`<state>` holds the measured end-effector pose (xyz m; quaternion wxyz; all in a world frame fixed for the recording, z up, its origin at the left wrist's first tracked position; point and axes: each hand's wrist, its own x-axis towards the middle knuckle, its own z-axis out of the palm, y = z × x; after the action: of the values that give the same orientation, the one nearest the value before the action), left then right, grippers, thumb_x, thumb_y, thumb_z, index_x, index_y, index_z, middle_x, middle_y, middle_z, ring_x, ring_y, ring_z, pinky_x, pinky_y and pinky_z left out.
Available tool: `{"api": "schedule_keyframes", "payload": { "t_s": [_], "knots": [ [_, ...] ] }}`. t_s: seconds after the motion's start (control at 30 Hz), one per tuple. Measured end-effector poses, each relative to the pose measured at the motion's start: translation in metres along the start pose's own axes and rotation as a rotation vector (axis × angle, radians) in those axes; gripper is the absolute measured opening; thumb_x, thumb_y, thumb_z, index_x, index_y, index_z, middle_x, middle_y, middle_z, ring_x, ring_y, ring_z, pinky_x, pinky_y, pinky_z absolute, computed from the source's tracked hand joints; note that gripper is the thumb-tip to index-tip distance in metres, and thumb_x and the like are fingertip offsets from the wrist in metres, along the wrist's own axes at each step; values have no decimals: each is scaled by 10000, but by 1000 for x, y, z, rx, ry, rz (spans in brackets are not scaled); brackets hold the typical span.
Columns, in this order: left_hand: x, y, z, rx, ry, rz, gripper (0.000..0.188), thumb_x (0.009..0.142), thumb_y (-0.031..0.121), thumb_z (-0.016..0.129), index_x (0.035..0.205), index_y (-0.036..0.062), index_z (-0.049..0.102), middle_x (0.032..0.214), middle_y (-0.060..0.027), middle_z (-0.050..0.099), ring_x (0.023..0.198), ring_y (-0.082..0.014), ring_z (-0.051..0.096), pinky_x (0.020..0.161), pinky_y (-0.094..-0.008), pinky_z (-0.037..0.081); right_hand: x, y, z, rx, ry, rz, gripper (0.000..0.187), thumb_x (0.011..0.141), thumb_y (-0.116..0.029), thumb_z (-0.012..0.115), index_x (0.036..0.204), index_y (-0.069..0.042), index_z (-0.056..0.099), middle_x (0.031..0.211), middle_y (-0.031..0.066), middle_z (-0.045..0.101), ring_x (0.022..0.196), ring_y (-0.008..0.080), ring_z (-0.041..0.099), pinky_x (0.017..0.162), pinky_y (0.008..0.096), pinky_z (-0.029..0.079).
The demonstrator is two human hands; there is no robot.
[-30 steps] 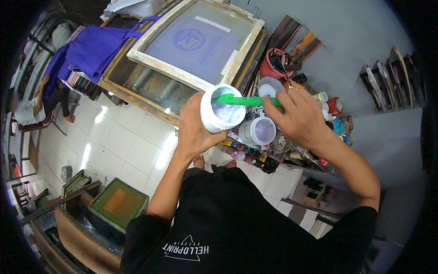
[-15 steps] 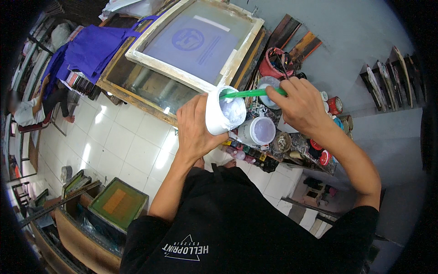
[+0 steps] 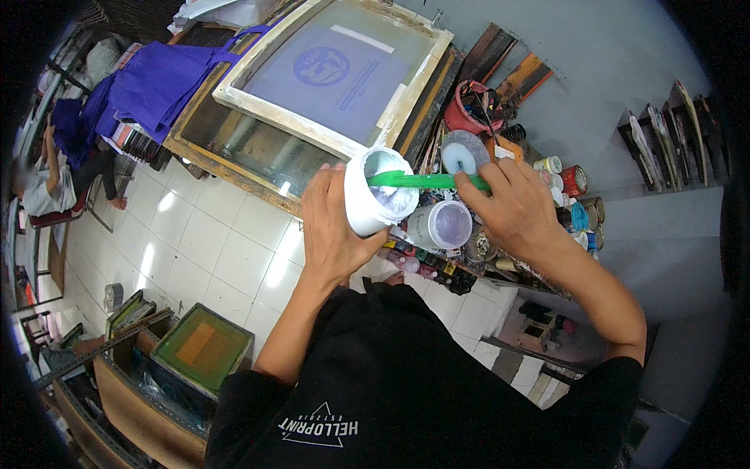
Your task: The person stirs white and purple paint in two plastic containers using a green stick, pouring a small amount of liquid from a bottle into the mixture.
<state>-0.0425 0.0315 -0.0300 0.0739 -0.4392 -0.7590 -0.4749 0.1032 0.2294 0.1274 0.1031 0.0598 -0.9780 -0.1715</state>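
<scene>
The room is a print workshop with a grey wall [image 3: 625, 55] and a tiled floor [image 3: 226, 227]; a glass-topped surface [image 3: 250, 144] carries a wood-framed printing screen [image 3: 328, 94]. Use the white jar [image 3: 361, 199] as the reference for all positions. The printing screen lies beyond the jar, and the folded purple cloth [image 3: 160, 90] lies beyond it to the left. The left hand [image 3: 324, 227] is wrapped around the jar's left side, thumb beneath, gripping it tilted with its mouth toward the right hand [image 3: 516, 203]. The right hand, to the right of the jar, pinches the right end of the green spatula [image 3: 433, 181] between thumb and fingers. The spatula's long axis runs roughly level, left to right, from the jar's mouth to the right hand, so its free end points away from that hand. This end sits within the mouth; contact with the pale paste [image 3: 397, 202] cannot be confirmed. A second tub [image 3: 422, 227] with lavender contents stands just right of the jar.
</scene>
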Motion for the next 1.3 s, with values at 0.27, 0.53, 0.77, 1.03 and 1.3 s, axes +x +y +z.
{"api": "schedule_keyframes", "payload": {
  "t_s": [0.27,0.53,0.77,1.03,1.3],
  "knots": [
    [-19,-10,28,112,263,14,1104,590,244,956,1502,6,381,1403,-321,494,1264,-484,524,1036,-555,414,7,-20,-7,132,-199,184,286,812,-140,698,1095,-108,672,836,70,592,771,246,624,671,372,507],
    [-8,-10,-1,-128,-2,-53,1145,597,193,949,1536,-19,330,1462,-299,480,1307,-465,511,1065,-551,400,10,-17,-17,50,-111,40,292,802,-137,702,1089,-91,666,834,71,595,773,245,627,657,386,508],
    [-12,-8,25,-15,241,113,1133,572,147,931,1534,14,347,1362,-277,533,1208,-443,550,973,-541,421,8,-13,-7,59,-130,109,333,775,-104,716,1103,-85,659,824,82,580,727,260,622,631,388,503],
    [-19,-1,32,43,252,82,1231,551,144,961,1576,55,285,1419,-293,464,1266,-465,510,991,-563,390,5,-19,-17,62,-116,68,366,764,-117,720,1124,-79,664,864,86,587,774,253,646,648,396,518],
    [-32,6,28,1,244,47,1292,566,108,930,1614,50,176,1548,-336,359,1329,-503,467,1030,-591,367,16,-11,-21,84,-134,73,398,741,-121,729,1136,-110,686,883,76,588,827,257,648,649,409,519]
  ]
}}
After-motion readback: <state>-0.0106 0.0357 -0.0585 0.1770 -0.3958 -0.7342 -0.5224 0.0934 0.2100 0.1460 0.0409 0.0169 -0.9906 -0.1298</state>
